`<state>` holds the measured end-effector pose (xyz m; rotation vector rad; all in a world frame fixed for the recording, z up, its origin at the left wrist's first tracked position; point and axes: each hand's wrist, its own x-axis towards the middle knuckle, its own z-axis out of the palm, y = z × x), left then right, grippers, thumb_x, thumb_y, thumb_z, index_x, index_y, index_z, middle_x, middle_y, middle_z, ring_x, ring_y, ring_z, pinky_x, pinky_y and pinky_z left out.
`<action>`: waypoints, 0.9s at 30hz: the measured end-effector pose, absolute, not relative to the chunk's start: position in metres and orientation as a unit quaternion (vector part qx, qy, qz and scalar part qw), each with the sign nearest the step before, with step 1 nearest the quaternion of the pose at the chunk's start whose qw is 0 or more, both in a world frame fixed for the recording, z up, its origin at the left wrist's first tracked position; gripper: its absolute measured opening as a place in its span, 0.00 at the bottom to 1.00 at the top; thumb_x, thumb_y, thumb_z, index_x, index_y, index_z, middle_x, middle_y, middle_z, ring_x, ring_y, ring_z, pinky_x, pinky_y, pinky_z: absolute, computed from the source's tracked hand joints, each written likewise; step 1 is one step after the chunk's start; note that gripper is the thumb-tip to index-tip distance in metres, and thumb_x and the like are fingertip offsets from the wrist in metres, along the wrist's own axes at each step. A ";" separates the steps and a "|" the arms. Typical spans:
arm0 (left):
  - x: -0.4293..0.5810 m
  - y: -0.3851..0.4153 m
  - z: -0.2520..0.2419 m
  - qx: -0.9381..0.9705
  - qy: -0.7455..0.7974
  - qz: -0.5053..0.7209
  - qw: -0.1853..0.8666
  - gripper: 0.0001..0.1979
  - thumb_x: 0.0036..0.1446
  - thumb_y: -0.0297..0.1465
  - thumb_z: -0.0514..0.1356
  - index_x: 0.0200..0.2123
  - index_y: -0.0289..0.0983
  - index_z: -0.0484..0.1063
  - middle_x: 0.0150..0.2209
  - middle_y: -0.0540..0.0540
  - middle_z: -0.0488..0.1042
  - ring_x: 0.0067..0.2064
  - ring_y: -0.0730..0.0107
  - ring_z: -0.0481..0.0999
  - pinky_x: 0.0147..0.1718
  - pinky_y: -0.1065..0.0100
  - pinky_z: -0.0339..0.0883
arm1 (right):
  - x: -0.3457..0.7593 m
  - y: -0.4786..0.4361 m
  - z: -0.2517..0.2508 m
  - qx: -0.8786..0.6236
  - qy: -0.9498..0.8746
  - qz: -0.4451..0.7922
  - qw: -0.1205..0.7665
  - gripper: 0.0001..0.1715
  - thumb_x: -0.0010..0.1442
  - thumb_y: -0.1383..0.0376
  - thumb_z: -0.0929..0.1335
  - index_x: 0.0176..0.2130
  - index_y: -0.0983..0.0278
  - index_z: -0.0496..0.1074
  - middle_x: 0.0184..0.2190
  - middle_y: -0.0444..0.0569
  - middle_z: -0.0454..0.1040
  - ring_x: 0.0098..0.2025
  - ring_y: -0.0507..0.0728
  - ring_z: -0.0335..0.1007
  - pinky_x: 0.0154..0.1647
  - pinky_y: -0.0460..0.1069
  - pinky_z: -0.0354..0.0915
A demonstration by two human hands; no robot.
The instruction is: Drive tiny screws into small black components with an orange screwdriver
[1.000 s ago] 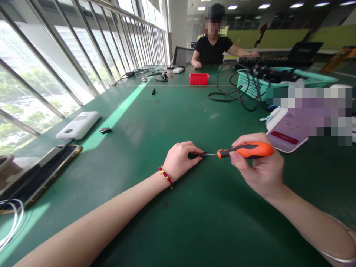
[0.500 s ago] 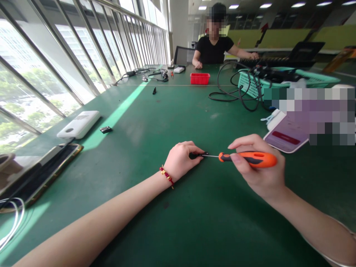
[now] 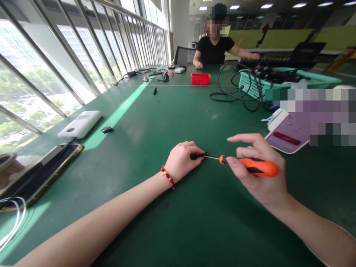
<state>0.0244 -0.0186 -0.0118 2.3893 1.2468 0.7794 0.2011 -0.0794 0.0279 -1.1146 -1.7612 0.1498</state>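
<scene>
Screwdriver (image 3: 247, 165) now tilts lower in the right hand (image 3: 260, 174), index finger lifted off, tip on the small black part (image 3: 198, 155) pinched by the left hand (image 3: 180, 159) on the tabletop (image 3: 167, 230); phone (image 3: 286, 138) near, well clear

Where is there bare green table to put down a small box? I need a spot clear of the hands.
Bare green table runs between the white power bank and the black cables, up to the red plastic bin. It is crowded by the teal basket, and where the left hand and right hand work the orange-handled screwdriver.
</scene>
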 end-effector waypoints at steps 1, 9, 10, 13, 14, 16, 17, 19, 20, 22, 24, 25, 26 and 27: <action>0.024 -0.019 -0.012 0.840 0.437 0.275 0.168 0.09 0.51 0.29 0.59 0.35 0.40 0.78 0.32 0.50 0.76 0.35 0.69 0.73 0.37 0.70 0.66 | 0.201 -0.080 0.028 -0.468 -0.731 0.054 0.494 0.08 0.54 0.62 0.67 0.36 0.59 0.66 0.20 0.41 0.63 0.19 0.50 0.60 0.19 0.47 0.59; 0.024 -0.018 -0.014 0.839 0.436 0.280 0.166 0.09 0.49 0.28 0.59 0.34 0.40 0.78 0.32 0.50 0.76 0.34 0.70 0.73 0.36 0.70 0.66 | 0.201 -0.074 0.026 -0.415 -0.715 0.077 0.558 0.29 0.48 0.67 0.70 0.49 0.61 0.60 0.33 0.48 0.67 0.34 0.56 0.68 0.37 0.52 0.68; 0.024 -0.017 -0.014 0.840 0.435 0.280 0.166 0.09 0.50 0.28 0.59 0.34 0.40 0.78 0.32 0.50 0.76 0.35 0.70 0.73 0.36 0.70 0.66 | 0.201 -0.075 0.027 -0.420 -0.715 0.083 0.553 0.29 0.48 0.66 0.70 0.49 0.61 0.60 0.30 0.46 0.66 0.30 0.55 0.67 0.31 0.50 0.67; 0.023 -0.017 -0.014 0.840 0.435 0.280 0.164 0.09 0.50 0.29 0.59 0.35 0.41 0.78 0.32 0.50 0.76 0.35 0.70 0.73 0.37 0.70 0.66 | 0.201 -0.079 0.028 -0.445 -0.731 0.083 0.511 0.18 0.52 0.63 0.69 0.43 0.61 0.64 0.17 0.38 0.58 0.17 0.49 0.56 0.18 0.46 0.58; 0.023 -0.018 -0.014 0.840 0.436 0.280 0.163 0.09 0.50 0.28 0.59 0.35 0.41 0.78 0.32 0.50 0.76 0.35 0.70 0.73 0.37 0.70 0.66 | 0.200 -0.081 0.029 -0.452 -0.739 0.079 0.494 0.12 0.53 0.63 0.68 0.40 0.60 0.66 0.14 0.36 0.56 0.15 0.48 0.53 0.17 0.46 0.56; 0.023 -0.018 -0.014 0.839 0.436 0.283 0.162 0.09 0.50 0.28 0.59 0.34 0.41 0.78 0.32 0.50 0.76 0.35 0.70 0.73 0.37 0.70 0.66 | 0.200 -0.083 0.029 -0.460 -0.747 0.069 0.475 0.06 0.55 0.64 0.67 0.35 0.60 0.67 0.12 0.36 0.56 0.14 0.48 0.52 0.17 0.45 0.56; 0.023 -0.018 -0.014 0.838 0.437 0.284 0.161 0.09 0.50 0.28 0.59 0.34 0.40 0.78 0.32 0.50 0.76 0.35 0.70 0.73 0.37 0.70 0.66 | 0.200 -0.084 0.029 -0.460 -0.746 0.066 0.478 0.06 0.54 0.65 0.67 0.35 0.60 0.67 0.13 0.36 0.57 0.15 0.48 0.54 0.18 0.45 0.57; 0.023 -0.019 -0.013 0.837 0.440 0.285 0.158 0.09 0.50 0.28 0.59 0.34 0.40 0.78 0.32 0.50 0.76 0.35 0.70 0.73 0.37 0.70 0.66 | 0.199 -0.083 0.027 -0.448 -0.739 0.063 0.499 0.12 0.53 0.67 0.67 0.40 0.60 0.66 0.18 0.38 0.62 0.19 0.49 0.59 0.24 0.46 0.62; 0.023 -0.019 -0.013 0.836 0.442 0.286 0.156 0.09 0.50 0.28 0.59 0.34 0.40 0.77 0.32 0.50 0.76 0.35 0.70 0.73 0.37 0.70 0.66 | 0.199 -0.082 0.027 -0.440 -0.734 0.063 0.514 0.16 0.52 0.68 0.68 0.42 0.61 0.65 0.22 0.41 0.65 0.23 0.51 0.63 0.28 0.47 0.64; 0.023 -0.019 -0.013 0.833 0.449 0.286 0.150 0.09 0.49 0.27 0.60 0.34 0.40 0.77 0.32 0.50 0.76 0.35 0.70 0.73 0.37 0.69 0.66 | 0.199 -0.080 0.025 -0.426 -0.723 0.061 0.540 0.23 0.50 0.68 0.68 0.47 0.61 0.63 0.30 0.46 0.67 0.31 0.54 0.67 0.35 0.50 0.66; 0.023 -0.019 -0.012 0.829 0.458 0.286 0.144 0.09 0.49 0.27 0.60 0.34 0.41 0.77 0.32 0.51 0.76 0.35 0.70 0.73 0.37 0.69 0.66 | 0.199 -0.079 0.024 -0.433 -0.719 0.071 0.539 0.26 0.49 0.66 0.69 0.49 0.61 0.61 0.29 0.46 0.65 0.30 0.54 0.66 0.32 0.50 0.66; 0.023 -0.019 -0.012 0.826 0.464 0.287 0.142 0.09 0.49 0.27 0.60 0.34 0.41 0.77 0.32 0.51 0.76 0.35 0.70 0.73 0.37 0.69 0.66 | 0.199 -0.080 0.024 -0.444 -0.721 0.080 0.526 0.25 0.51 0.65 0.69 0.48 0.61 0.61 0.24 0.43 0.63 0.25 0.52 0.64 0.27 0.48 0.64; 0.024 -0.019 -0.012 0.823 0.469 0.288 0.139 0.09 0.49 0.27 0.60 0.33 0.41 0.78 0.32 0.51 0.76 0.35 0.70 0.73 0.37 0.69 0.66 | 0.199 -0.082 0.024 -0.456 -0.725 0.090 0.509 0.21 0.52 0.64 0.68 0.47 0.61 0.62 0.20 0.40 0.61 0.20 0.51 0.60 0.22 0.47 0.61; 0.024 -0.019 -0.012 0.821 0.474 0.288 0.137 0.08 0.49 0.27 0.60 0.33 0.41 0.78 0.32 0.51 0.76 0.35 0.70 0.73 0.37 0.68 0.66 | 0.198 -0.084 0.024 -0.466 -0.728 0.100 0.492 0.17 0.53 0.63 0.68 0.44 0.60 0.64 0.17 0.38 0.58 0.17 0.49 0.57 0.19 0.46 0.58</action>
